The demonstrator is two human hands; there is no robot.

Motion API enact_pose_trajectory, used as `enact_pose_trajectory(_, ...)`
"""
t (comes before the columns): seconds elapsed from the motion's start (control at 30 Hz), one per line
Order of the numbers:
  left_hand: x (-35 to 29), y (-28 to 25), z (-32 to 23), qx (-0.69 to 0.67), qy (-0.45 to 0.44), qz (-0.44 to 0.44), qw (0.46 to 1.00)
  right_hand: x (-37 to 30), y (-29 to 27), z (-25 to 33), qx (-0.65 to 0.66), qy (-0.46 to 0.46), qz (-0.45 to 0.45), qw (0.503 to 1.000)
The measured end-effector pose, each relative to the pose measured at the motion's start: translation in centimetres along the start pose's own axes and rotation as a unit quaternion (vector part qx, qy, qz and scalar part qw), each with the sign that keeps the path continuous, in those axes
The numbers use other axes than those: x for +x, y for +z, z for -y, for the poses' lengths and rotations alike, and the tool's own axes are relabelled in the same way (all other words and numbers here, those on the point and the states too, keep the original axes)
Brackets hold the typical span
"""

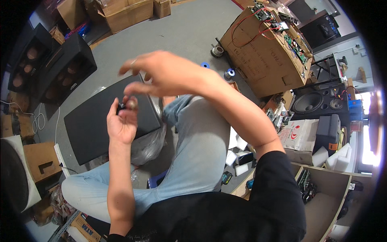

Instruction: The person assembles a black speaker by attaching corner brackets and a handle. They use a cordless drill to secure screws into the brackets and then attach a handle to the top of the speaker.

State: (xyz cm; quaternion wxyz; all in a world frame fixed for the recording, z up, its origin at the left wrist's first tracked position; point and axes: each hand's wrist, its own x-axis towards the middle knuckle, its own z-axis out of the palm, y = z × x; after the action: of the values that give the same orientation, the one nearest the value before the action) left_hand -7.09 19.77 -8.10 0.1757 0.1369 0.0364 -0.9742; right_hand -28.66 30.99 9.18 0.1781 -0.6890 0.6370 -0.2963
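Note:
My left hand (122, 123) is raised palm up over a large flat black panel or cabinet (86, 125), its fingers curled round a small black object (121, 106). Most of that object is covered by the fingers, so its kind does not show. Just above and to the right, my right hand (167, 74) hangs in the air, slightly blurred. Its fingers and thumb are apart with nothing seen between them. Clear plastic wrap (151, 147) lies at the near right edge of the black cabinet, beside my knee.
Black speaker cabinets (68, 66) stand at the far left. Cardboard boxes (125, 18) are at the back. A big carton (262, 52) at right carries circuit boards (295, 48) and red wires. Solder-like spools (229, 73) and white foam blocks (242, 169) lie on the floor.

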Motion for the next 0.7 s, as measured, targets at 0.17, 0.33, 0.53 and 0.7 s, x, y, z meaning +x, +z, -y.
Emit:
enact_pose_trajectory(0.17,2.9,-3.4,-0.1,0.592,0.261,-0.292,0.704,-8.2,-0.5,-17.5,0.102,0.224,-0.241,0.939)
enact_pose_trajectory(0.33,5.1,-8.7,-1.3,0.908,0.315,-0.111,0.253,-23.5,13.0,-40.0,-0.104,0.493,-0.132,0.854)
enact_pose_trajectory(0.53,4.5,-8.9,-1.2,0.919,0.301,-0.063,0.248,-26.9,23.4,-46.9,-0.239,0.512,-0.23,0.792)
enact_pose_trajectory(0.7,3.0,-9.2,-0.6,0.905,0.319,-0.051,0.277,-25.5,23.9,-48.9,-0.142,0.559,-0.175,0.798)
